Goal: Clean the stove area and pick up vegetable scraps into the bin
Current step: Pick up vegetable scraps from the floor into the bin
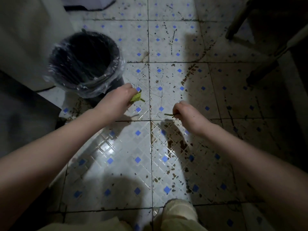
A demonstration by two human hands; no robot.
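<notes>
— What is the floor like?
— It is a glossy white tile floor (116,147) dotted with blue diamonds and spattered with brown stains (180,144), thickest right of the middle. Dark furniture legs (263,70) stand in shadow at the upper right.
— And the person's hands?
— The left hand (120,97) is curled round a crumpled yellow-green leaf scrap (135,98), just beside the round black bin lined with a clear plastic bag (106,87), which stands on the tiles at the upper left. The right hand (185,111) is closed as well, pinching a thin green stem (169,115) above the floor, apart from the bin.
</notes>
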